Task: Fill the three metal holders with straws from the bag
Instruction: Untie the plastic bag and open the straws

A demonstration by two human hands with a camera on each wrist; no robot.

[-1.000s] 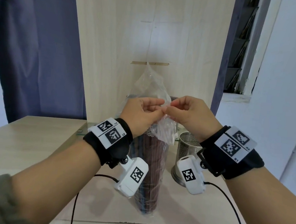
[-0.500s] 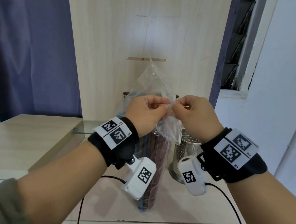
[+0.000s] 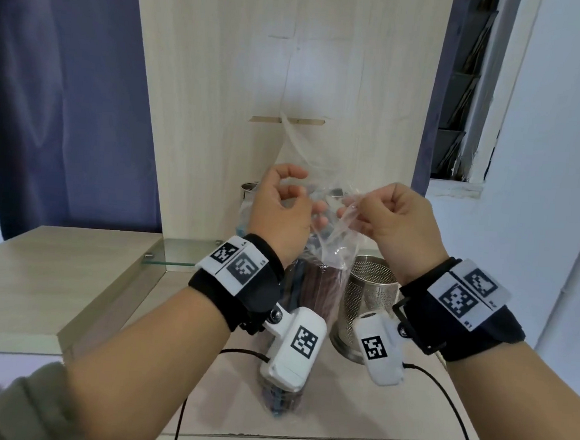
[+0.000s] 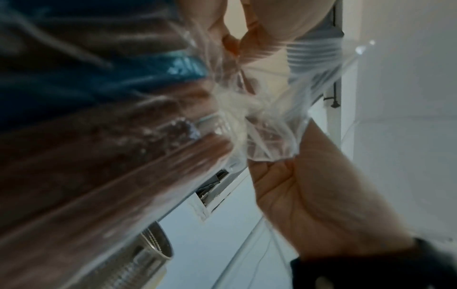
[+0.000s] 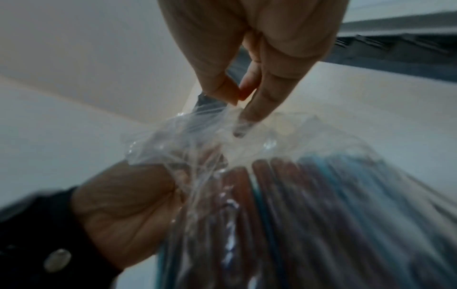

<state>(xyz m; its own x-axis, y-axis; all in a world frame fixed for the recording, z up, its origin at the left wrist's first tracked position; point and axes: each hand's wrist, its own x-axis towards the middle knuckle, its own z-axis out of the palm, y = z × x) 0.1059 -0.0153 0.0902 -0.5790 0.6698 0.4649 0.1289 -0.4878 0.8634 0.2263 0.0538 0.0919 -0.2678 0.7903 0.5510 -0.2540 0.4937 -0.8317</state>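
A clear plastic bag (image 3: 331, 222) full of brown and blue straws (image 3: 316, 285) stands upright on the desk between my wrists. My left hand (image 3: 293, 199) pinches the bag's loose top on the left side, and my right hand (image 3: 361, 214) pinches it on the right. The thin film is stretched between them. In the right wrist view my right fingertips (image 5: 237, 97) nip the film above the straws (image 5: 296, 195). A perforated metal holder (image 3: 369, 290) stands just right of the bag. Another holder's rim (image 3: 248, 188) shows behind my left hand; the rest is hidden.
A tall wooden board (image 3: 292, 65) rises right behind the bag. A small glass shelf (image 3: 183, 258) and a raised wooden desk top (image 3: 55, 272) lie to the left. Black cables (image 3: 441, 395) trail over the lower desk near its front edge.
My hands, which pinched the bag top at one spot, have drawn apart sideways and spread the film between them. The view has also shifted slightly.
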